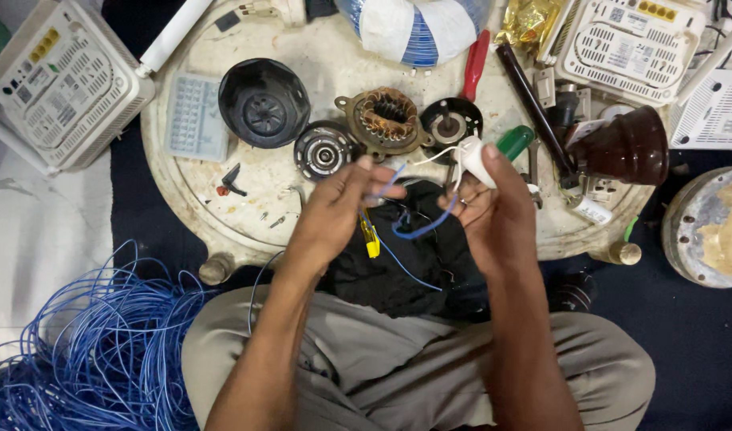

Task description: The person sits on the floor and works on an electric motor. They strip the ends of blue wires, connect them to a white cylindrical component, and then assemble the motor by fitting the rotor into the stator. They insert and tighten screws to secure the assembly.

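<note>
Both raised: left hand (338,199) fingers pinching blue wire (414,231), right hand (493,211) fingers around white part (476,160).

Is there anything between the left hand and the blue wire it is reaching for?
No. The left hand already pinches the blue wire at its fingertips, with nothing visible between them. The right hand holds a small white part at the wire's other end. The copper-wound stator lies behind on the round table, apart.
</note>
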